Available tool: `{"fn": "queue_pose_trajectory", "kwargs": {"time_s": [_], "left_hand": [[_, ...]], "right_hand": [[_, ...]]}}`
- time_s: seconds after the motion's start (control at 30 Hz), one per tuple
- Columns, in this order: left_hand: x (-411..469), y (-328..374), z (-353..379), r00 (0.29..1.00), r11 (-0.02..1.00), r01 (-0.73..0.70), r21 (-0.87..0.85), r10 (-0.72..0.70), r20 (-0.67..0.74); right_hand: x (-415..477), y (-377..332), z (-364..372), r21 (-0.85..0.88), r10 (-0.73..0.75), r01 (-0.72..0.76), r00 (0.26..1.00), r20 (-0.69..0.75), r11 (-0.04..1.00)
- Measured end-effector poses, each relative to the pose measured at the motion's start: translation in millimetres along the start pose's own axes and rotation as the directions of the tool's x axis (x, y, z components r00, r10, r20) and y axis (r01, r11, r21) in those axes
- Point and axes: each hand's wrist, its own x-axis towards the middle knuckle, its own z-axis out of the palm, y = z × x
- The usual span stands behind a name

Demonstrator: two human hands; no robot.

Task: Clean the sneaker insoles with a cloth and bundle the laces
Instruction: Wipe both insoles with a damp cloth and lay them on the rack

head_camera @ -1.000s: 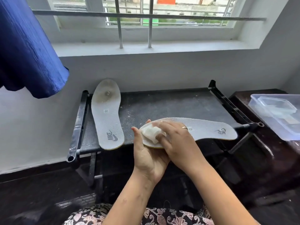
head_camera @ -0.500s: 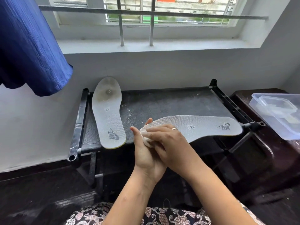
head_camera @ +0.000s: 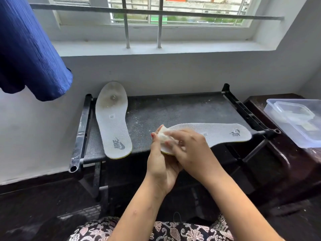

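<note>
Left hand [head_camera: 160, 169]: fingers grip long grey textured insole [head_camera: 217, 134] at one end. Right hand [head_camera: 194, 150]: fingers curled, holding small white cloth [head_camera: 164, 134] against it.

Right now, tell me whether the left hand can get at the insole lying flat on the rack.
Probably yes: nothing lies between the left hand and the flat insole. But it grips the other insole, so it would have to let go first.

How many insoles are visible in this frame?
2. The lying insole is at the black rack's left end. The held insole is in the left hand, and the right hand holds a cloth against it. No others show.
</note>
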Motion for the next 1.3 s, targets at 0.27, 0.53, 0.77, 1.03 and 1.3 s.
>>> {"fn": "queue_pose_trajectory", "kwargs": {"time_s": [0.27,0.53,0.77,1.03,1.3], "left_hand": [[0,-4,-1,0.998,0.998,0.048,-0.032,-0.049,-0.032],[-1,-6,3,0.997,0.993,0.073,0.091,-0.07,-0.029],[0,-9,3,0.999,0.998,0.022,0.063,-0.02,-0.034],[2,-9,2,0.999,0.994,0.039,0.106,-0.035,-0.035],[4,-11,-2,0.999,0.997,0.036,-0.061,-0.038,-0.024]], "right_hand": [[7,1,8,-0.014,-0.019,0.019,1.0,-0.008,1.0],[8,6,5,0.012,-0.012,0.013,0.998,-0.062,1.0],[14,31,0,-0.172,0.055,-0.076,0.991,-0.123,0.982],[9,18,6,-0.105,0.07,-0.077,0.995,-0.076,0.991],[4,1,13,-0.135,-0.015,0.009,0.999,-0.046,0.991]]}}
